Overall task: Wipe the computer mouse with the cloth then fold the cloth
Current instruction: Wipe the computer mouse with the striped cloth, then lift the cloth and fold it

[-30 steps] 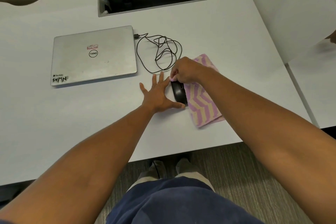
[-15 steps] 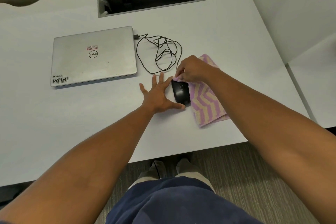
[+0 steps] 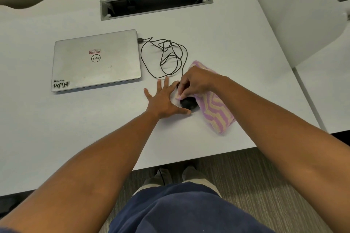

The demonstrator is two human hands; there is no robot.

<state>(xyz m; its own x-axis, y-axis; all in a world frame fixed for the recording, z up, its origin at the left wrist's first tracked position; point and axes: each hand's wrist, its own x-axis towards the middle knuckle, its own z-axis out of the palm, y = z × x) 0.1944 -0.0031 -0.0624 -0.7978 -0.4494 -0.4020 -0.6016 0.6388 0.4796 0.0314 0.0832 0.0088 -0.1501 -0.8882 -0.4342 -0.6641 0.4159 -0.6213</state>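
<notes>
Fingertips (image 3: 181,97) of the right hand (image 3: 197,81) are bunched together, pinching a fold of the cloth (image 3: 216,111) down onto the far half of the black mouse (image 3: 188,103). Just beside it at nine o'clock, the left hand (image 3: 163,100) lies flat on the desk (image 3: 56,128) with fingers spread wide and the thumb reaching to the mouse's near side. The pink-and-cream zigzag cloth trails from under the right hand toward four o'clock, ending close to the desk's near edge. The mouse's cable (image 3: 166,56) loops loosely at twelve o'clock and runs to a closed silver laptop (image 3: 96,60) at ten o'clock, plugged into its side. Bare desk lies open to the left. The lid shows a Dell logo, a "WMN" sticker under small "Devfolio" lettering, and a small label too fine to read. A cable slot (image 3: 155,0) sits farther back.
</notes>
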